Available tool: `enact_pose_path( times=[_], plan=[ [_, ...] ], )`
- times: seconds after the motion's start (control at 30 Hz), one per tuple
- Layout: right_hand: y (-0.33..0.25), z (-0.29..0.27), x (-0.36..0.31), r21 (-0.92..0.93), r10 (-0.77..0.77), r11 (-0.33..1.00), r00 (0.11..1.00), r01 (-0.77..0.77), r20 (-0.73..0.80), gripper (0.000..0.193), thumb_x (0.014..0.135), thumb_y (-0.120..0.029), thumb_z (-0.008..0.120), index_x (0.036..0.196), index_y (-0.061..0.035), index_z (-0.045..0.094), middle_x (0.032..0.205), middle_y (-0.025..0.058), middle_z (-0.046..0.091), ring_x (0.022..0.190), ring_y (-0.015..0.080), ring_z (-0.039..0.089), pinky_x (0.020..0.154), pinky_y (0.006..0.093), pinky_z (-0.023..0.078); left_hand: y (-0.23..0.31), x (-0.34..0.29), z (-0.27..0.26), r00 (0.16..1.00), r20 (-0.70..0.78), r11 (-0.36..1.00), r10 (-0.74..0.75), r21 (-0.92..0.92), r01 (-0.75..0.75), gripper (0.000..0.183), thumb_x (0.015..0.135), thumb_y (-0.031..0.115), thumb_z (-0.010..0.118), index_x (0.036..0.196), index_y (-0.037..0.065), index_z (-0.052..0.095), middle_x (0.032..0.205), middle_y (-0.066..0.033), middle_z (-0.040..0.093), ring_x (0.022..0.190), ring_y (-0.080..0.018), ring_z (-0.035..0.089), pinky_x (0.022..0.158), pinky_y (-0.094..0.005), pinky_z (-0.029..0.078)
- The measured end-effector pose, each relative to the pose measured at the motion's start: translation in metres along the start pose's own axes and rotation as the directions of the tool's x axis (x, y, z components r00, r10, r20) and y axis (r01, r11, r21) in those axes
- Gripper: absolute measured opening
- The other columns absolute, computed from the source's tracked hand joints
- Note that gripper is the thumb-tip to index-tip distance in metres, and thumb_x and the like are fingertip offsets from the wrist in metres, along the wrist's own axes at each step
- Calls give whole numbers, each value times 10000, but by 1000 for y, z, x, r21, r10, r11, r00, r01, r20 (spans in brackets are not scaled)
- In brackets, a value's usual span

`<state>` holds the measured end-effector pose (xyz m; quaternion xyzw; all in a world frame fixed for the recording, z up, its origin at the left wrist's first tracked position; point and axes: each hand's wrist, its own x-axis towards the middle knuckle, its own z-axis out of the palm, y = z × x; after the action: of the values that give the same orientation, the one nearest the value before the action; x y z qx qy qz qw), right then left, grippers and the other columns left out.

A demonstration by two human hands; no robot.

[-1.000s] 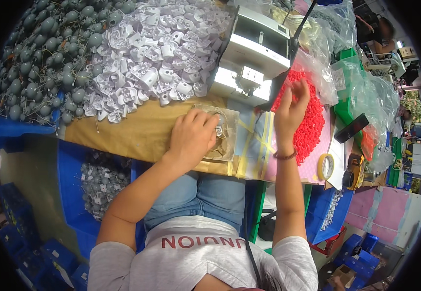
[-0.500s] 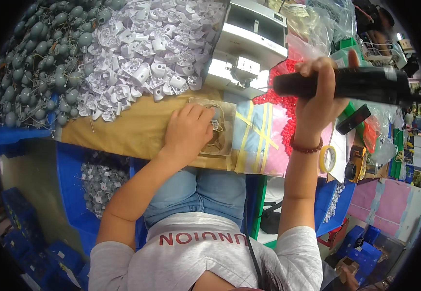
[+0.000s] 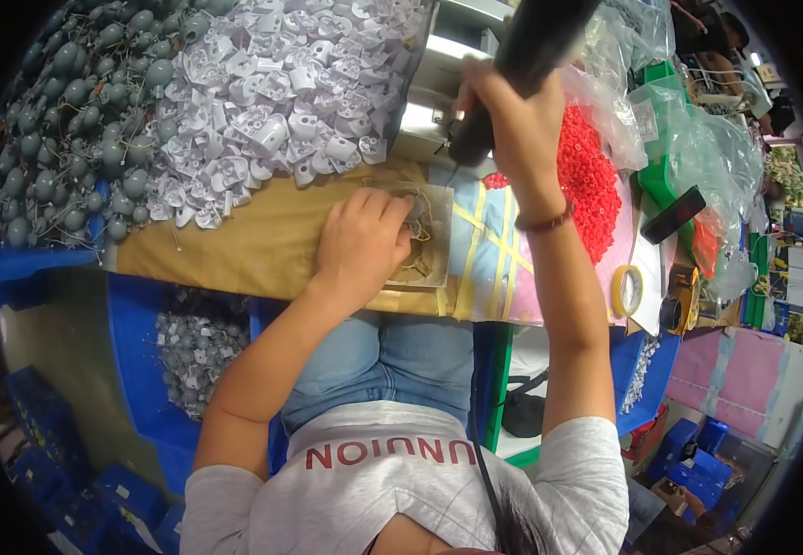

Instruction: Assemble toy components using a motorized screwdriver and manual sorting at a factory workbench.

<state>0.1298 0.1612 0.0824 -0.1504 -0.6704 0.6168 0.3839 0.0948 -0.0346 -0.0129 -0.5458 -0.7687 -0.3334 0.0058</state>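
My right hand (image 3: pixel 523 120) is wrapped round a black electric screwdriver (image 3: pixel 542 46), held aslant with its thin bit pointing down toward the work board. The bit is just to the right of a clear, square fixture block (image 3: pixel 435 259) on the table's tan covering. My left hand (image 3: pixel 360 242) lies over the left side of this block, fingers bent and fingertips pressed on a small grey part (image 3: pixel 413 211) seated in it. Thin wires curl beside the part. The fingers hide much of it.
Grey round parts with wires (image 3: pixel 68 120) and white plastic pieces (image 3: pixel 281 102) are heaped at the far left. A white machine (image 3: pixel 420 120) stands beyond the block, partly covered by the screwdriver. Red pieces (image 3: pixel 591 176), a yellow tape roll (image 3: pixel 627 290) and a black phone (image 3: pixel 674 215) lie right.
My right hand has swung the screwdriver leftward, from nearly level above the red pieces to a steep slant near the block. My left hand stays almost in place on the grey part.
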Motion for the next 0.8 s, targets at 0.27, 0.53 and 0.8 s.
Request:
enact_pose_path(
  times=[0.27,0.53,0.8],
  plan=[
    [-4,22,-70,142,-66,987,998,69,-21,275,796,71,715,979,-3,524,760,33,636,641,99,621,571,238,501,0,1,0,1000,-7,1000,3,19,-3,343,736,133,711,1064,89,623,949,-71,591,958,-290,574,799,-439,458],
    [3,17,-81,-53,-145,987,983,151,113,515,852,72,610,1304,45,364,783,77,600,658,146,599,629,280,506,-2,1,2,1000,-13,1000,3,11,-2,318,726,145,704,1022,91,602,946,-65,569,986,-284,559,812,-429,448],
    [16,14,-102,-12,-106,994,971,111,213,181,850,20,620,993,16,509,792,63,589,698,127,583,652,250,478,-4,0,0,1000,-6,1000,-3,-14,3,360,720,123,697,1070,126,616,966,-48,574,1005,-265,558,848,-423,446]
  ],
)
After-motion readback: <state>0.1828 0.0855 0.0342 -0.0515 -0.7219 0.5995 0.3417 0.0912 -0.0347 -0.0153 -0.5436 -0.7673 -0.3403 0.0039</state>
